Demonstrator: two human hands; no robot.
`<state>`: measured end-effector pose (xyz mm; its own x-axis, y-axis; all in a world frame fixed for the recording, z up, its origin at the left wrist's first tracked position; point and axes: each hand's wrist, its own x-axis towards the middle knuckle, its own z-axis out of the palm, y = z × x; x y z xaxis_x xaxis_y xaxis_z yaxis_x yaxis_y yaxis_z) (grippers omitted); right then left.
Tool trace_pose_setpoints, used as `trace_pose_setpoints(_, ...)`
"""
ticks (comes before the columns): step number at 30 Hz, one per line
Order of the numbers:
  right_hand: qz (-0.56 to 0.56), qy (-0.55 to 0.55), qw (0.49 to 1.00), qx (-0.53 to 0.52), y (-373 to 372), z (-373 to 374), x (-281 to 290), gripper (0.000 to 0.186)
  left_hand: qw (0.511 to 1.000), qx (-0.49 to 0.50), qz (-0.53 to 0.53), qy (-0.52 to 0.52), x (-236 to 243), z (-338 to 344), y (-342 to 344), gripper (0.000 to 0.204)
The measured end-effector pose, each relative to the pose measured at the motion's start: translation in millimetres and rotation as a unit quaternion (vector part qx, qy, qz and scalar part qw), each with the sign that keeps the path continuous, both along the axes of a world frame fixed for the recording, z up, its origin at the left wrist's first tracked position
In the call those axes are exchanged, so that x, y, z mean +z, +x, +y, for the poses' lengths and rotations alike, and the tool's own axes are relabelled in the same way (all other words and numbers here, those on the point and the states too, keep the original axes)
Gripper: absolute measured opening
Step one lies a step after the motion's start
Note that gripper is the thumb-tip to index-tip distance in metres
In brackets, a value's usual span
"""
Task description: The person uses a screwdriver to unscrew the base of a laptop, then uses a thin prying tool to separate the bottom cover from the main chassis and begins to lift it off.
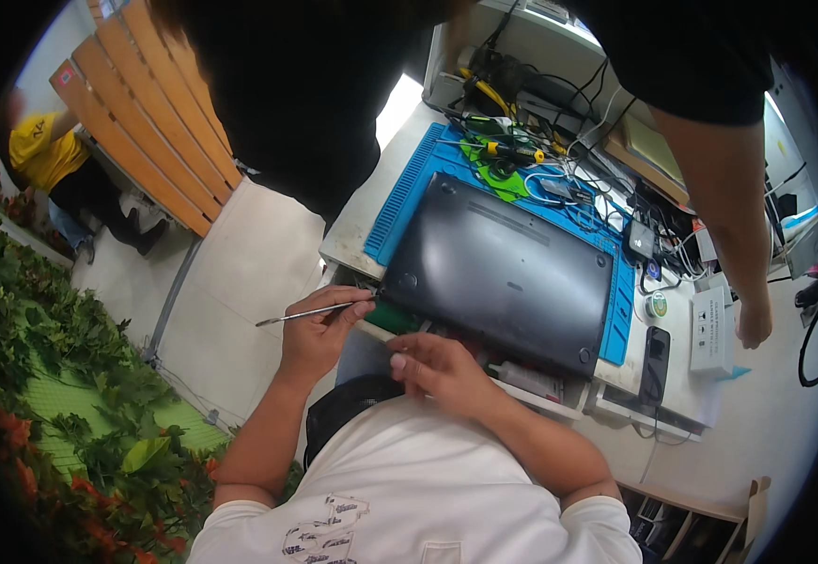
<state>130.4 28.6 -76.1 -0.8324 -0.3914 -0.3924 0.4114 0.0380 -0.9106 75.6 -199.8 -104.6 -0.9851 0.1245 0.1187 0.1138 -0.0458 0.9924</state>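
A large dark laptop [507,277] lies closed with its underside up, showing round rubber feet and vent slots, on a blue repair mat [395,221]. My left hand [313,329] pinches a slim silver metal tool [307,311] at the laptop's near left corner. One flattened end of the tool sticks out to the left; its other end is hidden by my fingers and the corner. My right hand [442,371] hovers in front of the laptop's near edge, over the desk front, with fingers loosely bent and apart. I see nothing in it.
Cables, a yellow-black screwdriver [512,153] and small devices crowd the mat's far side. A phone [654,367], a round tin [655,304] and a white box [710,331] stand at the right. Someone's bare arm [724,197] reaches down there; a dark-clothed person [296,103] stands beyond the desk.
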Motion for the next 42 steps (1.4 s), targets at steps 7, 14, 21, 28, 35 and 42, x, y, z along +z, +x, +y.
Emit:
trace_pose_setpoints(7,-0.155,-0.322,0.914,-0.191,-12.1,-16.6,-27.1,0.049,0.994,0.014,0.068,-0.080,-14.9,-2.4,-2.6,0.011)
trace_pose_setpoints(14,-0.139,-0.327,0.899,-0.255,-9.2,-29.3,-25.4,0.046,0.994,0.023,0.094,-0.059,-25.0,-0.6,-2.5,0.012)
trace_pose_setpoints(21,-0.119,-0.340,0.891,-0.275,-4.1,-29.7,-31.2,0.042,0.995,0.065,0.075,-0.032,-24.8,10.4,1.1,0.010)
trace_pose_setpoints(28,-0.127,-0.390,0.866,-0.284,-20.8,-47.3,-67.9,0.042,0.950,0.075,0.237,-0.191,-45.8,-11.6,-8.8,0.005)
trace_pose_setpoints(35,-0.138,-0.399,0.826,-0.375,-4.6,-9.0,-50.8,0.051,0.965,0.058,0.183,-0.176,-33.2,6.9,-7.5,0.007)
trace_pose_setpoints(42,0.005,-0.357,0.791,-0.497,71.5,77.8,-22.1,0.063,0.968,0.046,0.206,-0.139,-33.4,0.5,-7.3,0.008)
